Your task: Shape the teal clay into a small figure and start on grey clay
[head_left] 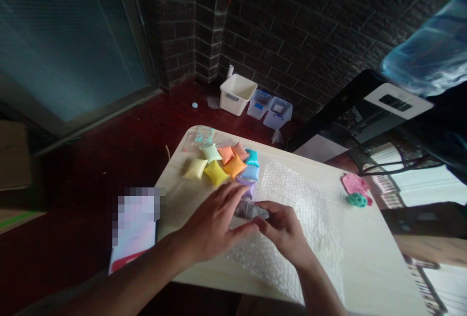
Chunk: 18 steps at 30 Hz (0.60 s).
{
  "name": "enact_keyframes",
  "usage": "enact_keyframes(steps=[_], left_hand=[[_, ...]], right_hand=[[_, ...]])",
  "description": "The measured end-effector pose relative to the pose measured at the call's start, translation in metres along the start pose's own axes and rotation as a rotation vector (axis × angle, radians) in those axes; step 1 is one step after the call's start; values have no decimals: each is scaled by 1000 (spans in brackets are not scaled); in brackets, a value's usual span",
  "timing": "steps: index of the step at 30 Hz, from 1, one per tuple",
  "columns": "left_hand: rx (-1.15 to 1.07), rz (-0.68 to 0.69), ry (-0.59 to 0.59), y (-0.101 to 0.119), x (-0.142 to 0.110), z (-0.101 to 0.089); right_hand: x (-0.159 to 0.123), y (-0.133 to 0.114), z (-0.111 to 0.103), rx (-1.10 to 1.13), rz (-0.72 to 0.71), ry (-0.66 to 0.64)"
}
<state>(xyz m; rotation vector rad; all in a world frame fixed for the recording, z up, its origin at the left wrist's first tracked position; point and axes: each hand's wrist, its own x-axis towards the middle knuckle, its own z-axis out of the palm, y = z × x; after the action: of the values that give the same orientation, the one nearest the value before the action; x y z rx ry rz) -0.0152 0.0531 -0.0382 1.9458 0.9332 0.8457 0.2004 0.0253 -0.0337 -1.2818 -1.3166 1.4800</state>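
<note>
A small grey pillow-shaped packet [246,209] in shiny clear film lies between my hands, above the bubble wrap [292,204]. My right hand [286,231] pinches its right end between thumb and fingers. My left hand [218,223] is beside the left end, fingers stretched out and thumb apart. Just beyond my left fingertips is a purple packet [249,188], partly hidden. Grouped behind it are more soft packets: light blue [251,173], teal [252,157], orange [235,166], yellow [216,174], pale yellow [196,168], pale green [210,153] and others.
The pale wooden table [375,267] carries clear film with teal marks [203,136] at its far left corner. Pink [353,183] and green [356,200] lumps sit at the right. A blurred-out screen [136,228] stands left. On the floor beyond are a white basket [237,94] and clear bins [278,113].
</note>
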Motion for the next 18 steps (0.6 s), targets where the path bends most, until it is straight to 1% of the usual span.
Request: enact_keyframes(steps=[1,2,3,5,7,9,11,14,18], left_hand=[[-10,-12,-78,0,-1,1],[-32,-42,-128,0,-1,3],[-60,-78,-149,0,-1,5],[-125,-137,-118,1,0,7],[-236,-164,-84,4,2,7],[-360,-182,-83,8,3,5],[-409,-188,-91,12,2,5],[-302,-159,-88,13,-1,7],[-123,-50,-108,11,-8,11]], right_hand=[[-1,-1,0,3,-6,-12],[-1,-3,1,9,-11,-21],[-1,-5,1,16,-17,-33],[-1,-9,3,32,-27,-64],[0,-14,4,41,-42,-87],[0,-16,6,33,-47,-92],[0,-16,7,25,-41,-77],[-1,-13,7,30,-16,-54],[-1,-10,5,64,35,-55]])
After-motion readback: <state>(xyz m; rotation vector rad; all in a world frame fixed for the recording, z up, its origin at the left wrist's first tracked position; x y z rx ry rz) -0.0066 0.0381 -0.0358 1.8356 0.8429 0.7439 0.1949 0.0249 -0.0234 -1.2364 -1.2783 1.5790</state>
